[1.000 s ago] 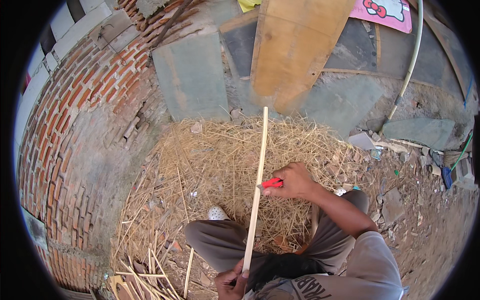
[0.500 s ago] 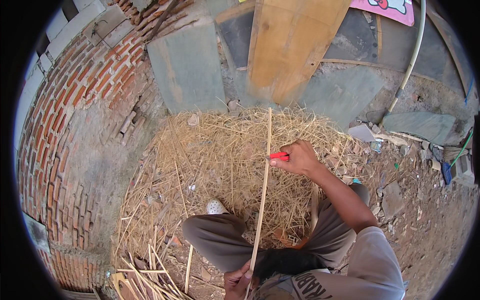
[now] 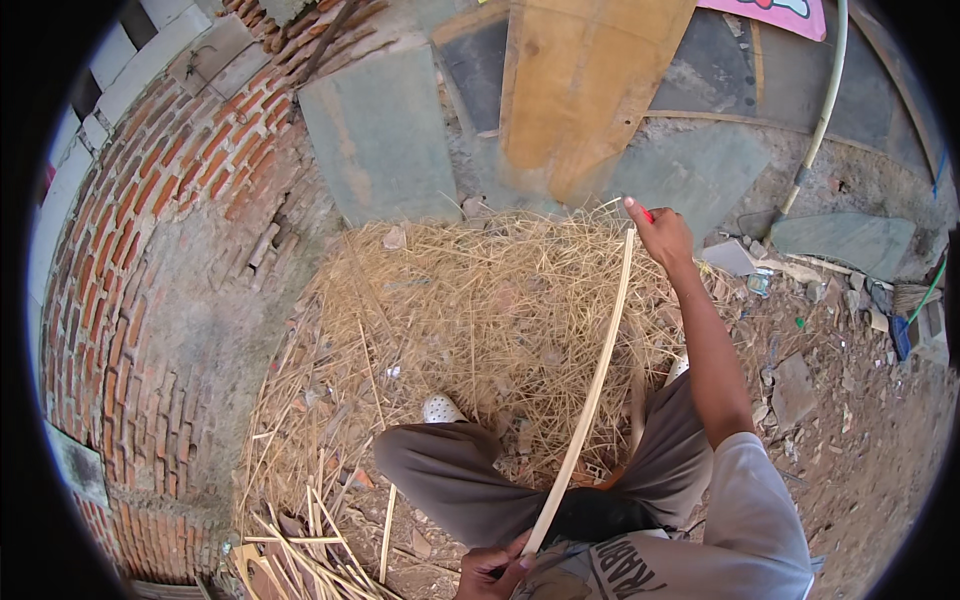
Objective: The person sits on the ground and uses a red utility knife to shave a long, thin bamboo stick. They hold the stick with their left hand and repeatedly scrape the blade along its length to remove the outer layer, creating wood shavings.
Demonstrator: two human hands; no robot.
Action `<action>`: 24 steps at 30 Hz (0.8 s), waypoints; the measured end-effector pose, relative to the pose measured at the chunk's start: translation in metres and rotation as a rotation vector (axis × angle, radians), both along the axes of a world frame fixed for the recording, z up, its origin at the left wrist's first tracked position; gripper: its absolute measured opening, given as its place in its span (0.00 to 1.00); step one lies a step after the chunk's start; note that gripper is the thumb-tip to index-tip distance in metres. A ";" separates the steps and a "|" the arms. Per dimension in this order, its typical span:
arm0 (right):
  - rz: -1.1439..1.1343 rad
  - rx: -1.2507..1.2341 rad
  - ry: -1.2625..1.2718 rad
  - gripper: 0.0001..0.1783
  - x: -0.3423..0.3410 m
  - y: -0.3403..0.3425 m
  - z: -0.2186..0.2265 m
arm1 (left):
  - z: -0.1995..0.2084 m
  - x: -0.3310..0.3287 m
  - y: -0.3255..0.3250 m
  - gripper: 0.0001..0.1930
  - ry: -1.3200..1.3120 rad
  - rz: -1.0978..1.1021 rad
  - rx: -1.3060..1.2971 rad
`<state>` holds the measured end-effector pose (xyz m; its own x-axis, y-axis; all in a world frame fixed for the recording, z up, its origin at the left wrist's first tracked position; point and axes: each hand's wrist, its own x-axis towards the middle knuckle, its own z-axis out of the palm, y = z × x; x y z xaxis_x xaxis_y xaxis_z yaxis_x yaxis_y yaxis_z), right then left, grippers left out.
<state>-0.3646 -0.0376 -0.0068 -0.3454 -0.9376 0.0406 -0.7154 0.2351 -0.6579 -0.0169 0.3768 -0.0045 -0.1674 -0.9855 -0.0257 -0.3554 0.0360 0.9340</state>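
Note:
A long, pale bamboo strip [image 3: 591, 395] slants up from my lap, its far end just below my right hand. My left hand [image 3: 497, 571] is closed around the near end, low in the view. At the far side, with the arm stretched out, my right hand [image 3: 662, 238] grips a red-handled knife [image 3: 648, 215]. Most of the knife is hidden by the fingers, and its blade cannot be made out. A thin pale shaving [image 3: 607, 206] shows beside the right thumb.
Straw-like shavings [image 3: 480, 310] cover the ground before my bent legs. Several cut strips [image 3: 300, 555] lie at lower left. A brick wall [image 3: 140, 330] rises on the left; grey and brown boards [image 3: 590, 90] lean at the back. Rubble [image 3: 795, 390] lies on the right.
My right hand with the knife has moved away and to the right, from the strip's middle to beyond its far end. The strip has swung to the right.

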 end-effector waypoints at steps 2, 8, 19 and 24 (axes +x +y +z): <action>0.103 -0.048 0.013 0.46 0.011 0.011 -0.003 | 0.006 0.004 -0.001 0.15 -0.081 0.082 0.032; 0.780 -0.361 0.161 0.39 0.085 0.090 -0.004 | 0.014 0.004 -0.023 0.17 0.212 0.322 0.080; 0.771 -0.436 0.168 0.40 0.100 0.097 -0.010 | 0.027 -0.001 -0.028 0.16 -0.026 0.154 -0.095; 0.587 -0.329 0.127 0.38 0.080 0.075 -0.001 | 0.016 0.000 -0.015 0.16 0.055 0.161 -0.010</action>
